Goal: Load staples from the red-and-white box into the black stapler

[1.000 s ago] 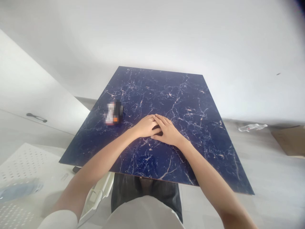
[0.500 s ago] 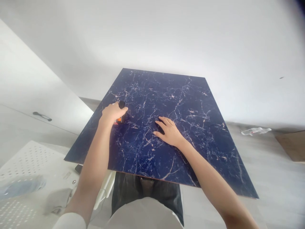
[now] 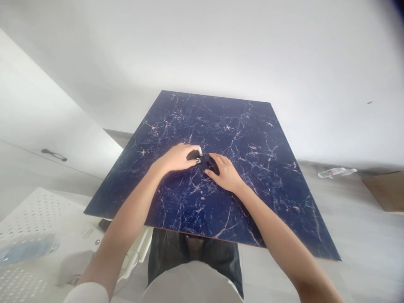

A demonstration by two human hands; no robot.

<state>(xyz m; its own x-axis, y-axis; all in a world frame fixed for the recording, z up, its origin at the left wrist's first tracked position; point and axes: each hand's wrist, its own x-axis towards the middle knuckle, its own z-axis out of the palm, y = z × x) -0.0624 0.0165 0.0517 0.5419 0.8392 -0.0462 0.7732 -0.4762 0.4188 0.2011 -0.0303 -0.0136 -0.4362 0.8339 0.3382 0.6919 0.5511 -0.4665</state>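
My left hand (image 3: 179,159) is closed around a small black, box-like object (image 3: 193,155) with white and red markings at its end. Most of it is hidden by the fingers, so its exact kind cannot be made out. Beside it, my right hand (image 3: 224,172) rests on the dark blue, marble-patterned tabletop (image 3: 202,202), thumb and fingers apart and nothing in them. A narrow gap separates its fingertips from the held object. Both hands are near the middle of the board.
A white perforated surface (image 3: 38,210) at the lower left bears a clear plastic bottle (image 3: 28,249). On the floor at right lie crumpled clear plastic (image 3: 336,172) and a brown cardboard piece (image 3: 385,191). White walls (image 3: 221,50) rise behind; a dark handle (image 3: 54,155) shows at left.
My left hand has carried the small black object rightward from the table's left side to the middle, near my right hand. My right hand has stayed almost in place.
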